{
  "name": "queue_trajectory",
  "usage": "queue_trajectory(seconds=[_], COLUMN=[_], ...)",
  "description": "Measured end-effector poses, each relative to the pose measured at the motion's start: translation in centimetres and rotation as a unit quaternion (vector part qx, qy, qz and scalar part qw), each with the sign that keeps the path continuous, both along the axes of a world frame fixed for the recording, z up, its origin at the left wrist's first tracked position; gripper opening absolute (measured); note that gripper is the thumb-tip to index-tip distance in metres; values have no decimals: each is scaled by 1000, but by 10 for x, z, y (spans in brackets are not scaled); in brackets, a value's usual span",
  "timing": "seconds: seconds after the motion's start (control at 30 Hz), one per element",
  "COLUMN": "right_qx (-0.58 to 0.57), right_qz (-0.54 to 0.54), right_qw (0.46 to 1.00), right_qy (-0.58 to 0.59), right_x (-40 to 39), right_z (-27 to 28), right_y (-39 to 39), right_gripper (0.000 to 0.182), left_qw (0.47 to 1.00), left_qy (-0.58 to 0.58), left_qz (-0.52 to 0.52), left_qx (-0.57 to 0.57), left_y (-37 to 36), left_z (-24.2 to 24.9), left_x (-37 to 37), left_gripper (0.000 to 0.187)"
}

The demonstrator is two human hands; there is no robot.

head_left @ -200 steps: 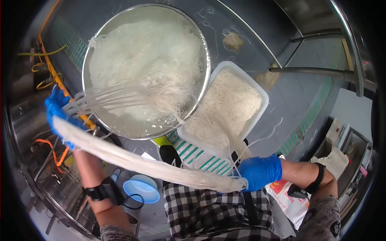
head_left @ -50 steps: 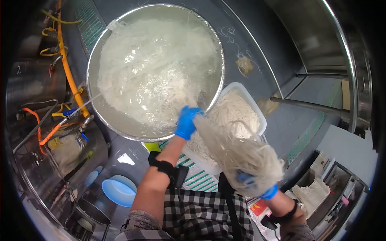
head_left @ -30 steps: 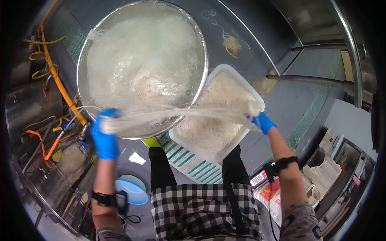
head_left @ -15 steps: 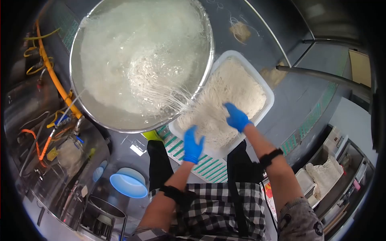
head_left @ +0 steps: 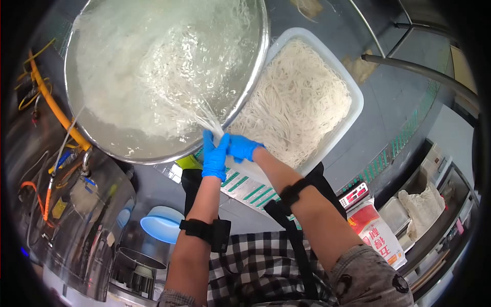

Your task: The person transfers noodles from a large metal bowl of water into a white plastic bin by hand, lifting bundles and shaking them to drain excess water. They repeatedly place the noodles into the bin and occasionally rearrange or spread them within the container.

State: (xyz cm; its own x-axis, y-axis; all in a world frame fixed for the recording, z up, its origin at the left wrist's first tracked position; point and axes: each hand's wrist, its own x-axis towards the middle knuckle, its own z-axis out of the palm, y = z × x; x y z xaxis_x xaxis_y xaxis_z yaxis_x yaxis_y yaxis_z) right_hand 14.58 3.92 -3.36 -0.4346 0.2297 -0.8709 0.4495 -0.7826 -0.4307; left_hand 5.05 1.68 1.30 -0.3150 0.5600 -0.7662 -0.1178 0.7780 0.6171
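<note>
My left hand (head_left: 215, 154), in a blue glove, is closed around a bundle of thin white noodles (head_left: 210, 123) at the near rim of a large round metal vat (head_left: 266, 38). The strands run from its fingers over the rim into the cloudy water. Against it, my right hand (head_left: 244, 147), also blue-gloved, appears closed at the same bundle; its fingertips are partly hidden. Just right of the vat stands a white plastic tub (head_left: 356, 97) holding a heap of tangled noodles (head_left: 302, 97).
A blue basin (head_left: 164, 225) is low at the left, beside metal equipment with an orange pipe (head_left: 51, 105). A metal rail (head_left: 419, 74) crosses the upper right. A printed white-and-red bag (head_left: 376, 233) lies at lower right, near a shelf unit.
My hands, spread over the noodles in the tub before, have come together at the vat's rim around the noodle bundle. The view has shifted, and the tub appears farther right and up.
</note>
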Motion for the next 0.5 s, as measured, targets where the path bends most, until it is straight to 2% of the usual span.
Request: queue_trajectory(seconds=[0.03, 0.07, 0.1, 0.13, 0.17, 0.2, 0.23, 0.27, 0.33, 0.37, 0.4, 0.43, 0.5], right_qx=[128, 253, 166, 219, 169, 175, 102, 73, -38, -266, -457, -453, -222], right_qz=[128, 251, 182, 117, 247, 289, 346, 318, 58, -197, -421, -416, -526], right_qw=[982, 930, 968, 966, 952, 939, 932, 944, 992, 909, 692, 696, 640], right_qy=[46, 90, 50, 72, 62, 63, 47, 59, 105, 255, 368, 371, 514], right_x=[5, 11, 18, 26, 39, 54, 69, 92, 141, 177, 198, 195, 178], right_z=[-2, 3, 54, 93, 119, 130, 165, 182, 187, 175, 168, 174, 197], right_y=[-13, -24, -18, -18, -16, -34, -25, -29, -52, -58, -59, -51, -26], right_gripper=[37, 38, 35, 34, 36, 38, 39, 38, 32, 30, 30, 30, 40], left_qw=[1000, 997, 986, 958, 959, 897, 801, 869, 854, 837, 845, 844, 930], left_qy=[1, -69, -140, -225, -223, -395, -554, -422, -455, -486, -485, -486, -333], left_qz=[3, 16, 29, 101, 105, 168, 221, 247, 251, 253, 227, 225, 154], left_qx=[7, -41, -89, -149, -144, -103, -58, -74, -34, 3, 12, 20, -27], left_y=[3, 6, 9, 17, 20, 22, 28, 50, 61, 68, 70, 70, 59], left_z=[6, 11, 17, 21, 17, 4, -2, 22, 31, 37, 49, 71, 120], left_x=[3, 3, 3, 2, -10, -31, -44, -47, -73, -82, -80, -69, -27], left_gripper=[65, 61, 57, 38, 38, 30, 23, 24, 27, 29, 34, 34, 35])
